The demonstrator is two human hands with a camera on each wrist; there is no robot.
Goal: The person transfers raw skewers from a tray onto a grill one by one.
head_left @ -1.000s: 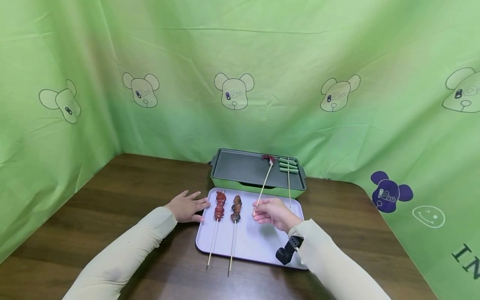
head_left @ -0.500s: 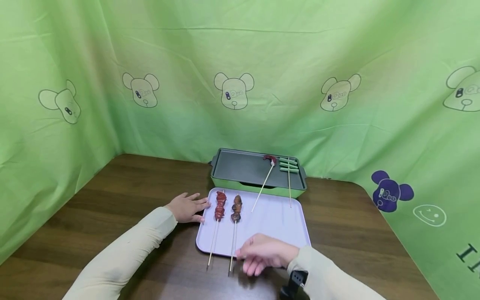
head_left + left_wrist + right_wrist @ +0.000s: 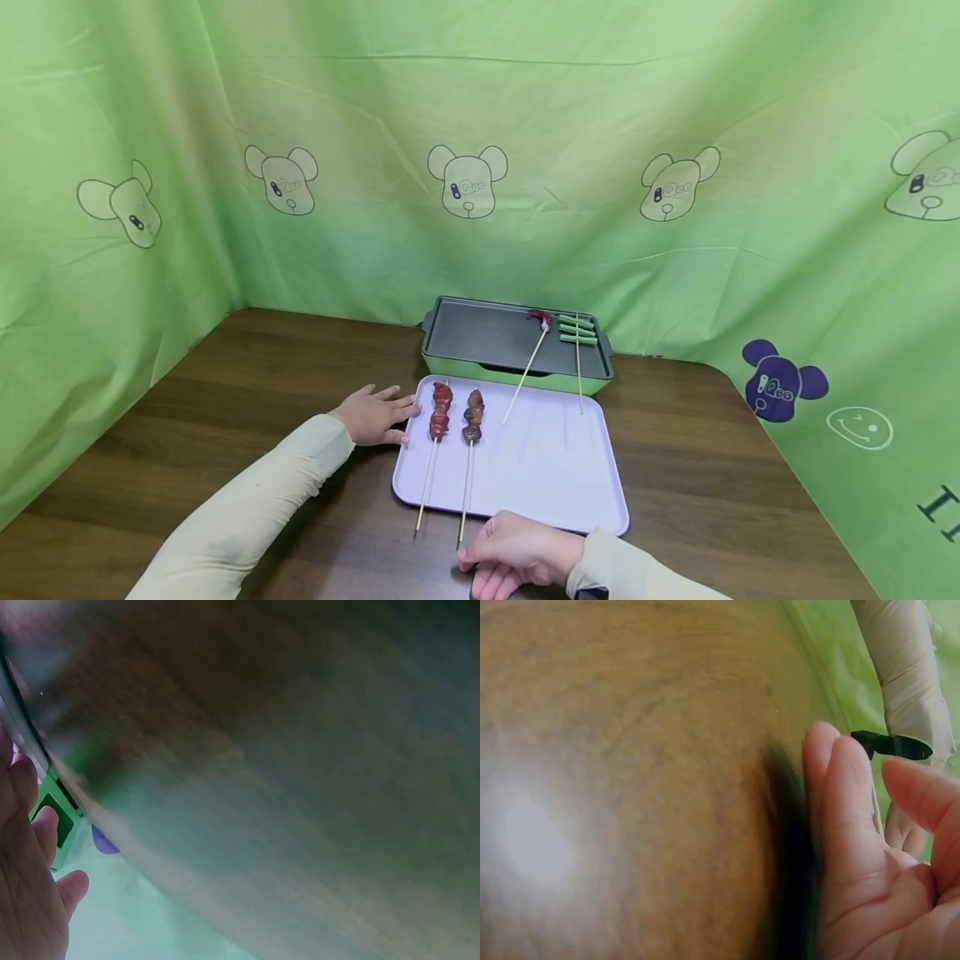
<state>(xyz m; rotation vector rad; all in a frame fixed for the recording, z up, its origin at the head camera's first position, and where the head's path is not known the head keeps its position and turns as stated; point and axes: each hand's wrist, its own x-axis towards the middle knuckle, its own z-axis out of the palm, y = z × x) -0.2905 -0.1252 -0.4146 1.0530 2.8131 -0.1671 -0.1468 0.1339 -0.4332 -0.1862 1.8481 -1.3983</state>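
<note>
My left hand (image 3: 375,416) lies with spread fingers at the left edge of the lilac tray (image 3: 543,492), fingertips at its rim. On the tray are a skewer of red meat pieces (image 3: 441,412) and a skewer of browned pieces (image 3: 472,417); both sticks extend past the front edge. My right hand (image 3: 517,552) is at the lower end of the browned skewer's stick (image 3: 467,496). In the right wrist view, the thumb (image 3: 919,791) and fingers (image 3: 847,810) stand slightly apart, with a thin stick (image 3: 876,802) showing in the gap.
Behind the tray stands a green tabletop grill with a dark plate (image 3: 480,337). A skewer with a dark red curled piece (image 3: 540,319) and one with green vegetable strips (image 3: 576,330) lie on it, sticks reaching over the tray. A green printed curtain (image 3: 465,100) encloses the wooden table (image 3: 300,358).
My right hand has let go of the dark red skewer, leaving it on the grill, and moved toward me to the browned skewer's stick end. The left hand has stayed put.
</note>
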